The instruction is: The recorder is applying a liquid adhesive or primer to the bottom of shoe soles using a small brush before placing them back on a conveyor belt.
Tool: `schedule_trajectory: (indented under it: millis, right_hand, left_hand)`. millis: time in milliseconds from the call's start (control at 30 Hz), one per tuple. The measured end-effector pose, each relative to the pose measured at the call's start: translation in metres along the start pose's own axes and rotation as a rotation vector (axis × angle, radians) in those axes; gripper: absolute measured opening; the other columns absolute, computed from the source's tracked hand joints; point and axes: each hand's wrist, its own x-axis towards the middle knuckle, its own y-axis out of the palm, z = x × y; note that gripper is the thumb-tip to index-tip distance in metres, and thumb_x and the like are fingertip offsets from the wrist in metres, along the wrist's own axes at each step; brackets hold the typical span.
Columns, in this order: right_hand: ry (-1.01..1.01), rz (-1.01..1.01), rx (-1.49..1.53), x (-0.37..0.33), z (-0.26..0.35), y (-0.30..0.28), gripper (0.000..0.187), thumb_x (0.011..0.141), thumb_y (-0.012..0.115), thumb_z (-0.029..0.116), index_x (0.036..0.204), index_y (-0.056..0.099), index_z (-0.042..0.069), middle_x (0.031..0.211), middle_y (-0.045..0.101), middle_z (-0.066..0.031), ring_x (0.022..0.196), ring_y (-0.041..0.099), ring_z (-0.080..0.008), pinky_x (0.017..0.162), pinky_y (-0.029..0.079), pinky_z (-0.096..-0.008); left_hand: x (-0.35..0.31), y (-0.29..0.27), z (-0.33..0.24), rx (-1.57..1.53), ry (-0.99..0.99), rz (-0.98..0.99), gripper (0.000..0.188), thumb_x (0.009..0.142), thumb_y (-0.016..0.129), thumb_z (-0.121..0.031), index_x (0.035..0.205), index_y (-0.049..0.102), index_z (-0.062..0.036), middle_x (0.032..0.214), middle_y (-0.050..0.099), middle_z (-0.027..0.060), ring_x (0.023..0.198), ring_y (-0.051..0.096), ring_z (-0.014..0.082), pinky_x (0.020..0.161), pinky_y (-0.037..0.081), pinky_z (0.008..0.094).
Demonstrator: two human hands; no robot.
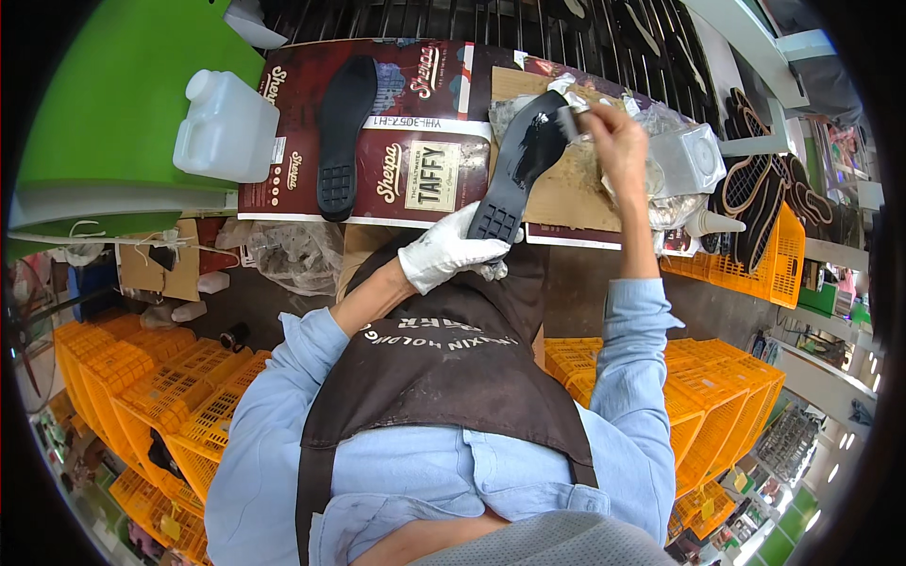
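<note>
My left hand (445,251), in a white glove, is closed around the heel end of a black shoe sole (517,170). The sole is tilted, its toe pointing away and to the right over a stained piece of cardboard (564,200). Wet, glossy patches show on its front half. My bare right hand (619,151) grips a small brush (568,124), whose bristles are at the sole's right edge near the toe. The hand is slightly blurred. A second black sole (345,132) lies on the printed dark red board (302,104) to the left.
A white plastic jug (226,127) stands at the left by a green surface (113,104). Right of my right hand are a clear plastic container (689,160) and a white nozzle (714,224). Orange crates (713,396) stand on both sides; metal bars (425,21) run behind the board.
</note>
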Motion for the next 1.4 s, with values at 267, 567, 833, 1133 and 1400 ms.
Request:
schedule_trajectory:
  millis: [267,567,833,1133,1400]
  right_hand:
    - [-0.015,0.058,-0.013,0.021,-0.001,0.000,0.023,0.081,0.067,0.016,0.097,0.070,0.000,0.080,0.070,-0.0125,0.068,0.066,-0.0151,0.063,0.051,-0.0278]
    - [-0.021,0.188,-0.008,0.043,-0.009,0.007,0.024,0.081,0.069,0.013,0.099,0.069,-0.003,0.080,0.071,-0.0087,0.071,0.065,-0.0113,0.068,0.051,-0.0262]
    - [-0.095,0.187,-0.056,0.057,0.003,0.011,0.024,0.080,0.069,0.017,0.097,0.070,0.001,0.081,0.070,-0.0149,0.072,0.068,-0.0202,0.068,0.052,-0.0308]
    - [-0.155,0.423,0.076,0.062,0.015,0.013,0.020,0.083,0.065,0.012,0.098,0.069,-0.001,0.087,0.071,-0.0126,0.076,0.067,-0.0159,0.071,0.052,-0.0288]
    - [-0.087,0.670,0.269,0.061,0.033,0.012,0.019,0.085,0.063,0.004,0.102,0.068,-0.003,0.092,0.069,-0.0060,0.083,0.064,-0.0129,0.077,0.051,-0.0246]
  left_hand:
    - [0.000,-0.004,-0.001,-0.001,-0.001,-0.005,0.040,0.085,0.066,-0.014,0.120,0.048,-0.0037,0.102,0.059,0.0051,0.073,0.063,0.0126,0.064,0.053,0.0250]
    - [-0.006,-0.010,-0.004,-0.026,0.013,0.009,0.043,0.084,0.067,-0.013,0.122,0.048,-0.0030,0.106,0.060,0.0074,0.071,0.063,0.0136,0.061,0.052,0.0248]
    - [-0.011,-0.013,-0.005,-0.078,0.023,0.022,0.050,0.084,0.068,-0.015,0.127,0.046,-0.0013,0.108,0.063,0.0095,0.071,0.063,0.0125,0.060,0.051,0.0230]
    - [-0.015,-0.016,-0.007,-0.110,0.023,0.029,0.051,0.083,0.069,-0.016,0.127,0.046,-0.0010,0.112,0.063,0.0120,0.070,0.063,0.0124,0.060,0.052,0.0225]
    - [-0.017,-0.015,-0.009,-0.153,0.039,0.030,0.050,0.083,0.068,-0.014,0.126,0.045,-0.0016,0.112,0.063,0.0132,0.069,0.063,0.0130,0.060,0.053,0.0226]
